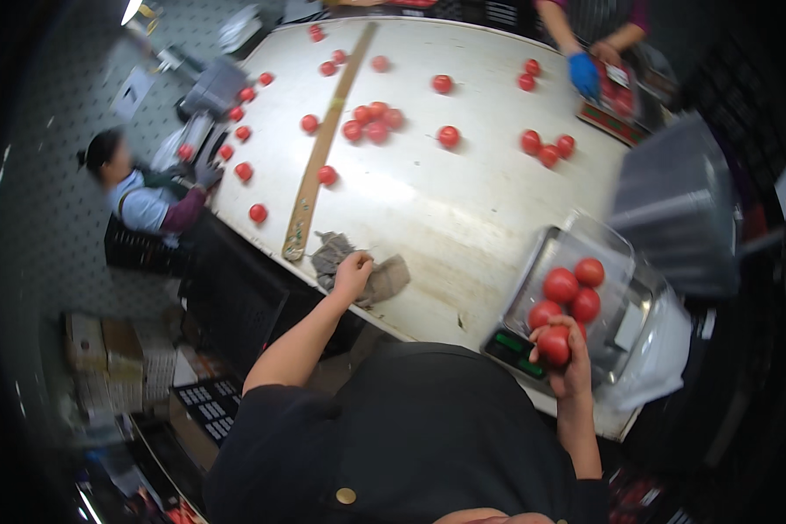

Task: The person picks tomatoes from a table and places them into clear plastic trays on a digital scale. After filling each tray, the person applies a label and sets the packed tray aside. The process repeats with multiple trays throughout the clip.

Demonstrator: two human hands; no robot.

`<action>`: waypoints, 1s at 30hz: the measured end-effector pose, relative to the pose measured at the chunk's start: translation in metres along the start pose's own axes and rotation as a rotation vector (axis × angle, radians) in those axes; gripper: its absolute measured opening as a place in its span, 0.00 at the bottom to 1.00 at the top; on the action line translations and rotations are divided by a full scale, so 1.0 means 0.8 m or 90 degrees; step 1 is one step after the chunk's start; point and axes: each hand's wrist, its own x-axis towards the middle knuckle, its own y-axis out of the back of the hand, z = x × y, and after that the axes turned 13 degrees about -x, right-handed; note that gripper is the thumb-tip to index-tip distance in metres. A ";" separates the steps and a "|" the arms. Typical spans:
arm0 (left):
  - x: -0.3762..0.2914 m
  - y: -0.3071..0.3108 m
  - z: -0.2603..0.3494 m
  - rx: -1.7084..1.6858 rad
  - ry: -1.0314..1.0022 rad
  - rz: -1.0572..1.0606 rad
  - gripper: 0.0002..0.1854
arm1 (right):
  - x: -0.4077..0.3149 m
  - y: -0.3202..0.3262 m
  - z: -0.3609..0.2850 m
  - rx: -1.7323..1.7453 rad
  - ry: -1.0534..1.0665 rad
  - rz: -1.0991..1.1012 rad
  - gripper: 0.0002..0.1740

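Red tomatoes lie scattered over the white table [432, 196]. At the near edge, my left hand [355, 270] is over a crumpled grey-brown cloth [388, 280]; its fingers are curled, and whether they pinch the cloth is unclear. My right hand [566, 350] holds a tomato [553, 346] above the near end of a clear plastic container [612, 242]. Several more tomatoes [561, 285] sit in that container, which rests on a metal weighing scale [530, 262] with a green lit display [514, 354]. A clear plastic bag [661, 357] lies right of the scale.
A wooden strip [324, 144] crosses the table. Stacked clear containers [681, 203] stand right. One co-worker [144, 196] sits at the left edge; another's blue-gloved hand [584, 75] touches packed tomatoes on a scale at the far right. Cardboard boxes [105, 354] and black crates [206, 406] stand at lower left.
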 end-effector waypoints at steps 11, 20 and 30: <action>0.267 0.134 -0.030 0.308 -0.061 0.199 0.21 | 0.069 -0.070 0.026 -0.055 -0.180 -0.049 0.26; 0.373 0.076 -0.022 0.313 0.054 0.148 0.26 | 0.111 -0.084 0.023 -0.015 -0.230 0.017 0.26; 0.416 -0.194 0.164 0.287 -0.171 -0.164 0.52 | 0.134 -0.083 0.025 0.054 -0.196 0.017 0.18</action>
